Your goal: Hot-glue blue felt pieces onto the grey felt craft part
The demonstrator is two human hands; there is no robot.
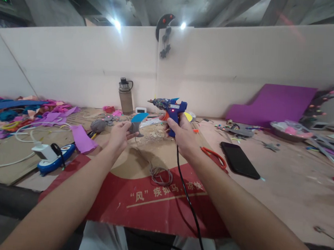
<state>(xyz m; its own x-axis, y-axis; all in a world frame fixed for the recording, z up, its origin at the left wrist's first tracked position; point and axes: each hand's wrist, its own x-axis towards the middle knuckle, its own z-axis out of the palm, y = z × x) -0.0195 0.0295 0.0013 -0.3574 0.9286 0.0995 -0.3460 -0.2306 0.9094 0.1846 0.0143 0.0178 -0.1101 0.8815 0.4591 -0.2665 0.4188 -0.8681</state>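
A blue hot glue gun is gripped by my right hand, its nozzle pointing left and a small red light lit on its body. My left hand pinches a small grey piece with a blue top, just left of and below the nozzle; the two do not touch. From the grey piece a thin grey cord runs down to a loose coil on the red and brown cardboard. The gun's black cable hangs over the cardboard toward my lap.
A bottle stands at the back. To the right lie red-handled scissors, a black phone and a purple sheet. On the left are a blue power strip, white cables, grey yarn and colourful scraps.
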